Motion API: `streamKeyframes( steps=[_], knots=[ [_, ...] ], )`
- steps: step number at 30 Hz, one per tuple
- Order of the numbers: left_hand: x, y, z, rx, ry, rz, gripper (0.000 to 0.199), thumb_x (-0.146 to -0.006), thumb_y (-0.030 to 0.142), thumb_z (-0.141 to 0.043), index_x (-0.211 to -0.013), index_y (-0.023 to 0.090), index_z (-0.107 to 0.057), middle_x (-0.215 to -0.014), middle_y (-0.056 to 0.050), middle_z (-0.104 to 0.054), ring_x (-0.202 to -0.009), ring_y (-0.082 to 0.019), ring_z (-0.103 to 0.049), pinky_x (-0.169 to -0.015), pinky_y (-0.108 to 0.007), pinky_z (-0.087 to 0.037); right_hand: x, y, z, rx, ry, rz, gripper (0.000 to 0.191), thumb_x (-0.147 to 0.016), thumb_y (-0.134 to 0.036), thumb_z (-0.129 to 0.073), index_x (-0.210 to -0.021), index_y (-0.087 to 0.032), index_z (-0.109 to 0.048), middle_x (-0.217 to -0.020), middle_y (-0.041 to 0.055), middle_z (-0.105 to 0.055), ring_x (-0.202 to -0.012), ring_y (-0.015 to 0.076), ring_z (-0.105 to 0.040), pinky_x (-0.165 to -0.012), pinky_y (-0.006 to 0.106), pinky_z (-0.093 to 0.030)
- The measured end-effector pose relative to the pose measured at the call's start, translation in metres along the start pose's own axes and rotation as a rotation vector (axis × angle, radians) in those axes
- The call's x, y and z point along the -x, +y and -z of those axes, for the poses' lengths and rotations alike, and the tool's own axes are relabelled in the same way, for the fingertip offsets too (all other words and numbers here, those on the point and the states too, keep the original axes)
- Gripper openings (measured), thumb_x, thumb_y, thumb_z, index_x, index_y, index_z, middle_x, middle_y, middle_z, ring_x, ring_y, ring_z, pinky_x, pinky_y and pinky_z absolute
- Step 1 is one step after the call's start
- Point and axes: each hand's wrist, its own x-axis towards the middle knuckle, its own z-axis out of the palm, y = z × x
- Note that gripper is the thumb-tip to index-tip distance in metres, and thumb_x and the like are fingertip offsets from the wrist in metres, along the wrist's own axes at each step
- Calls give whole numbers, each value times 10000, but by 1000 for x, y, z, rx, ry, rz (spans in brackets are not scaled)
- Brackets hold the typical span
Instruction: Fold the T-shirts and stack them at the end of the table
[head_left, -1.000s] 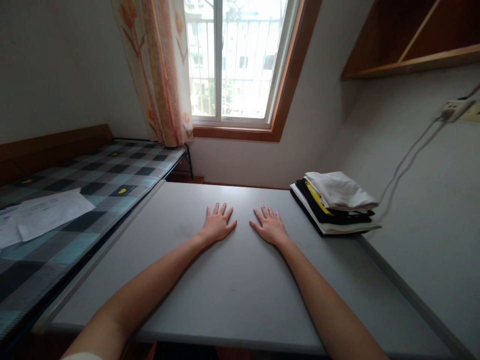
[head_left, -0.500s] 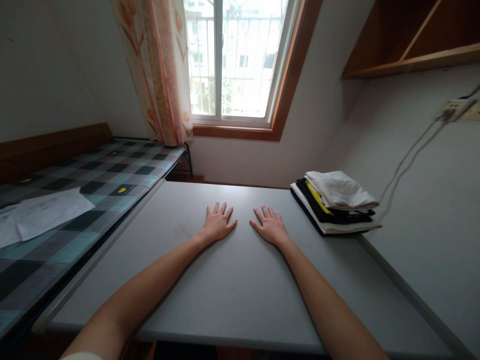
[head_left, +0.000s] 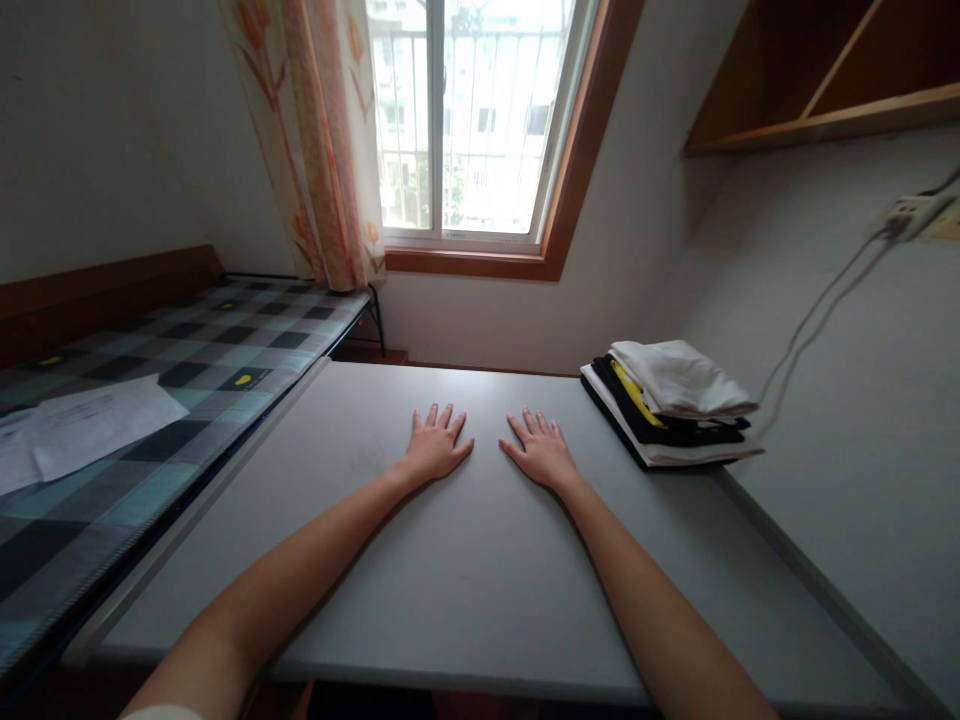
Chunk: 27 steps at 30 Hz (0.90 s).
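Note:
Palm down on the grey table (head_left: 465, 570), my left hand (head_left: 437, 446) lies flat with its fingers spread. My right hand (head_left: 541, 450) rests the same way a short distance to the right, thumb toward the left hand. Neither hand holds anything. A stack of folded clothes (head_left: 675, 385) stands at the table's back right, beyond my right hand and apart from it. White cloth lies on top, with black, yellow and more white layers below.
Left of the table is a bed (head_left: 187, 355) with a checked mattress and white papers (head_left: 105, 425) on it. A wooden shelf (head_left: 825, 125) hangs upper right, above a wall socket (head_left: 911, 215) with a cable (head_left: 817, 300). Behind are a window (head_left: 480, 130) and a flowered curtain (head_left: 322, 150).

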Motion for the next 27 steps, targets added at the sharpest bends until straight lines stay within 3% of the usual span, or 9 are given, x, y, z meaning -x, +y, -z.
streamKeyframes(
  steps=[27],
  knots=[
    [0, 0, 0, 11, 1, 1, 639, -928, 589, -292, -1476, 269, -364, -1571, -98, -288, -1447, -360, -200, -1127, -633, -130, 1, -1, 2, -5, -4, 0, 702, -925, -652, -253, -1525, -287, -275, -1609, 84, -183, -1472, 282, -126, -1160, 487, -110]
  ],
)
